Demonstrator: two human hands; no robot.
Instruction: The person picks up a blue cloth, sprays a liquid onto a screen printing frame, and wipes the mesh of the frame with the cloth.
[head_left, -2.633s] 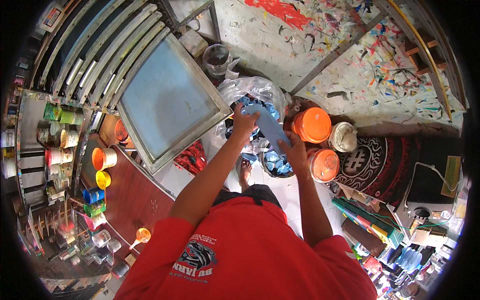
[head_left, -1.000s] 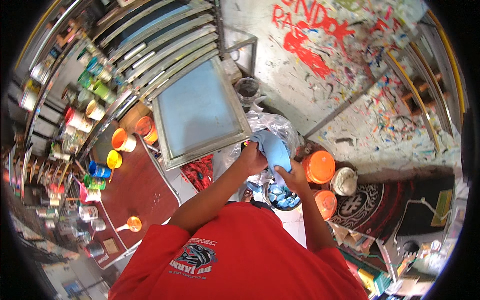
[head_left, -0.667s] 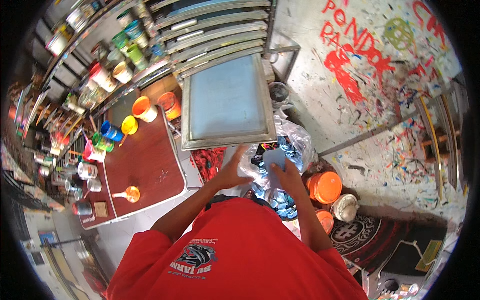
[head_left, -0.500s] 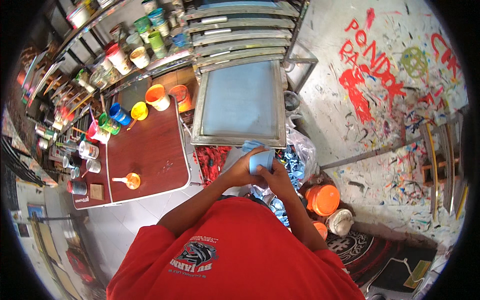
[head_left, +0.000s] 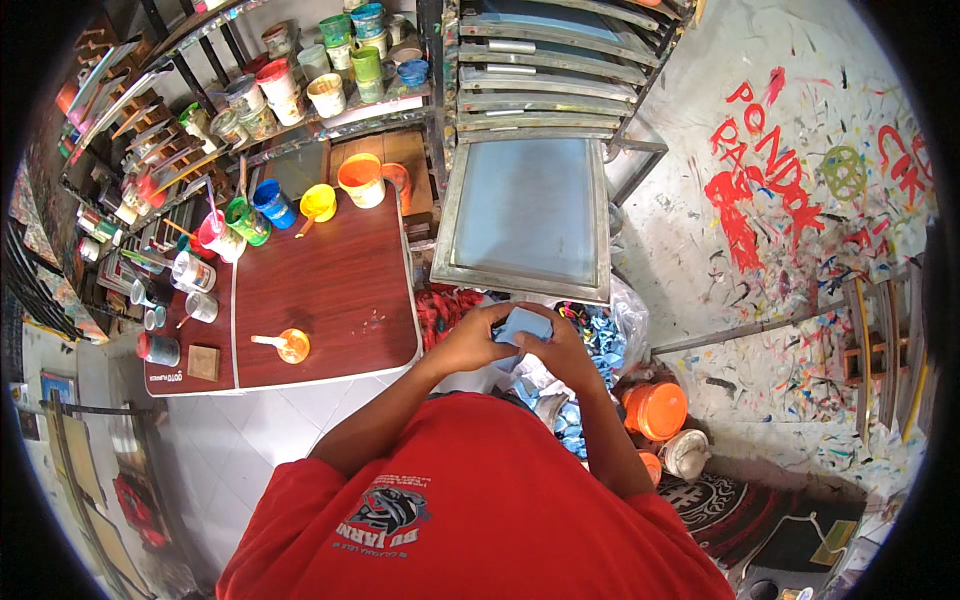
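Just beyond the red shirt (head_left: pixel 490 500), the left hand (head_left: pixel 474 341) and right hand (head_left: pixel 562 352) are holding a folded blue cloth (head_left: pixel 526 325) between them, fingers curling around its sides. It is probably behaving as light, soft and unbreakable, suiting a pinch along its folds. Its underside and some fingertips are hiding from view; farther off, a framed screen (head_left: pixel 525 210) is partly covering cloth scraps (head_left: pixel 603 335).

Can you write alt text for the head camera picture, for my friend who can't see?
A left hand and right hand hold a blue piece of material in front of a red shirt. Beyond is a framed blue panel; to the left, a dark red table with colourful pots along its edges.
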